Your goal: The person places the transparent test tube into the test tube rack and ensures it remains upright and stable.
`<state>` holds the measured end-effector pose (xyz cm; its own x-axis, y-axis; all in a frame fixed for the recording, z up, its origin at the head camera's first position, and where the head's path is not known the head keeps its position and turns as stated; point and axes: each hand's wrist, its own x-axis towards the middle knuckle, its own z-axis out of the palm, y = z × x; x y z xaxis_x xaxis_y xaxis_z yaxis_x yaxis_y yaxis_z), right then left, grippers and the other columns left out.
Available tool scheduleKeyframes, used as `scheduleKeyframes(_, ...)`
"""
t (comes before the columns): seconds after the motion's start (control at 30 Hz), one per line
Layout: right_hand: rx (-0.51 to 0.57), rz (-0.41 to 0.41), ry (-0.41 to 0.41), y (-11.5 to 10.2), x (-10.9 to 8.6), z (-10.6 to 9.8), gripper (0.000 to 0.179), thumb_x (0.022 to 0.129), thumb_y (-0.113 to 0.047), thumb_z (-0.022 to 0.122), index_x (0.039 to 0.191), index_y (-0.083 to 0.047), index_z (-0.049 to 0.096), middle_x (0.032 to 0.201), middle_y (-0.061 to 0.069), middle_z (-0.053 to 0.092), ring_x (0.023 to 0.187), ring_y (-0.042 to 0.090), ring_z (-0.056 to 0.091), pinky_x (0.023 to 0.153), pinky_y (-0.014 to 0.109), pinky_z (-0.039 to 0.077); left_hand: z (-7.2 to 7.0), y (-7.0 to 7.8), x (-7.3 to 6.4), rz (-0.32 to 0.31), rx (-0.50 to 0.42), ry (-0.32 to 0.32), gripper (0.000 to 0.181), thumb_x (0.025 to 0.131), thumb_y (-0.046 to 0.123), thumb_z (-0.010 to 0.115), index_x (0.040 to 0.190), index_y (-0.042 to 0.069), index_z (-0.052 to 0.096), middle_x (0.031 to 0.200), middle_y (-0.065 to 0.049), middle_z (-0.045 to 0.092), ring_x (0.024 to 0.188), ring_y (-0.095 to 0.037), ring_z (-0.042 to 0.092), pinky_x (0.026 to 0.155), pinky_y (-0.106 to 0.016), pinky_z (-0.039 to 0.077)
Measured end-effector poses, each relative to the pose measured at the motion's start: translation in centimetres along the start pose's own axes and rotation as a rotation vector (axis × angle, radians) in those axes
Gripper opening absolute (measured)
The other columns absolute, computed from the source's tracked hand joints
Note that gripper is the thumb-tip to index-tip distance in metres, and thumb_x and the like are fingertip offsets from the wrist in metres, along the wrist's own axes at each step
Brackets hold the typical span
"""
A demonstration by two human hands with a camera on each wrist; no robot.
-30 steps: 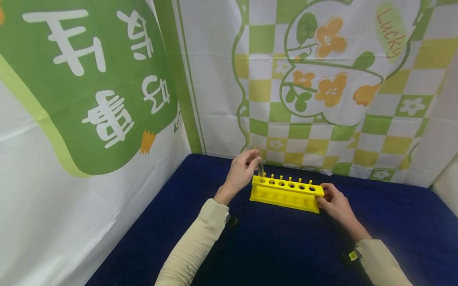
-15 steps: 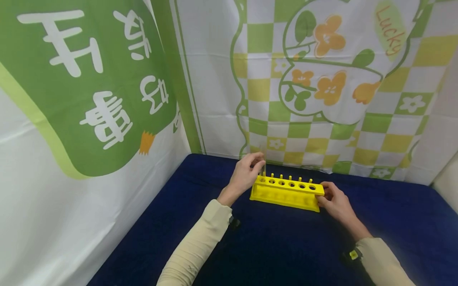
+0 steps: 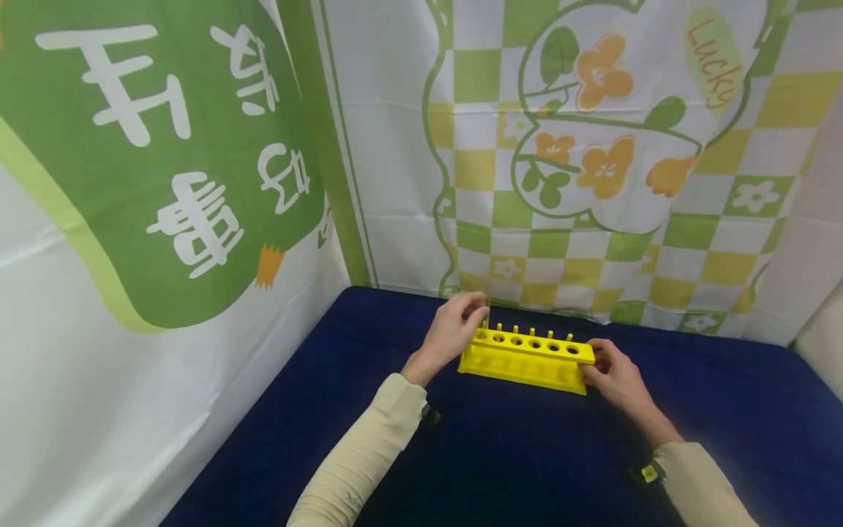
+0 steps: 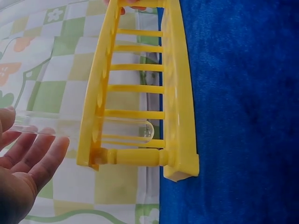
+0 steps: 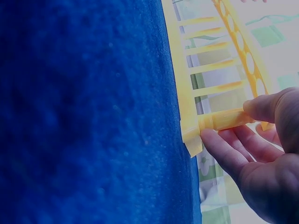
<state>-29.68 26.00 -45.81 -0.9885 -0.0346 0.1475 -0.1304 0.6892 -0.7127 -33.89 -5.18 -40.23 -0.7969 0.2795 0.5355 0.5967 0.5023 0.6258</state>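
A yellow test tube rack (image 3: 527, 373) stands on the dark blue cloth, with a row of holes along its top and pegs behind them. My left hand (image 3: 454, 329) pinches a clear glass test tube (image 4: 126, 129) at the rack's left end. In the left wrist view, the tube passes through the end hole, its rounded bottom inside the frame and short of the base. At the opposite end, my right hand (image 3: 619, 373) grips the rack's end post (image 5: 229, 119) between thumb and fingers. The other holes in the top hold no tubes.
Dark blue cloth (image 3: 527, 461) covers the table. A patterned green and white curtain (image 3: 474, 168) hangs right behind the rack, and another curtain (image 3: 197, 380) hangs along the left side.
My left hand has brought the tube from a tilt to upright over the end hole, then lowered it into the rack. The right hand keeps its grip on the rack's end.
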Motion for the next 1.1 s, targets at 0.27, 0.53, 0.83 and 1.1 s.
scheduleKeyframes(0.27,-0.001,-0.018,-0.002,-0.12,0.05,0.11,0.046,0.096,-0.013,0.062,0.136,0.000,0.042,0.112,0.026,0.061,0.093,0.031,0.064,0.073,0.034,0.060,0.12,-0.40,-0.28,-0.022,0.020,-0.008,0.033,0.102,0.028,0.054,0.128,0.010,0.061,0.111,-0.004,0.065,0.095,-0.015,0.064,0.081,-0.028,0.055)
scheduleKeyframes(0.53,-0.003,-0.016,-0.006,-0.19,-0.06,-0.10,0.046,0.096,-0.015,0.062,0.136,0.000,0.042,0.112,0.026,0.061,0.093,0.031,0.064,0.073,0.035,0.060,0.38,-0.49,-0.41,-0.037,0.028,-0.021,0.033,0.102,0.029,0.054,0.128,0.010,0.061,0.110,-0.002,0.065,0.095,-0.015,0.064,0.081,-0.027,0.055)
scheduleKeyframes(0.83,-0.002,-0.032,0.004,-0.24,-0.13,-0.04,0.045,0.096,-0.013,0.061,0.135,0.000,0.043,0.111,0.027,0.061,0.094,0.033,0.065,0.072,0.034,0.060,0.23,-0.46,-0.49,-0.057,0.068,-0.029,0.032,0.102,0.030,0.054,0.126,0.011,0.062,0.111,-0.002,0.065,0.097,-0.015,0.064,0.085,-0.028,0.056)
scheduleKeyframes(1.1,0.003,-0.007,-0.004,-0.65,-0.13,0.05,0.046,0.096,-0.012,0.061,0.136,0.000,0.042,0.112,0.027,0.061,0.094,0.032,0.065,0.074,0.037,0.060,-0.05,-0.54,-0.53,-0.060,0.084,-0.047,0.032,0.102,0.032,0.054,0.125,0.012,0.062,0.111,-0.003,0.065,0.097,-0.015,0.064,0.086,-0.029,0.055)
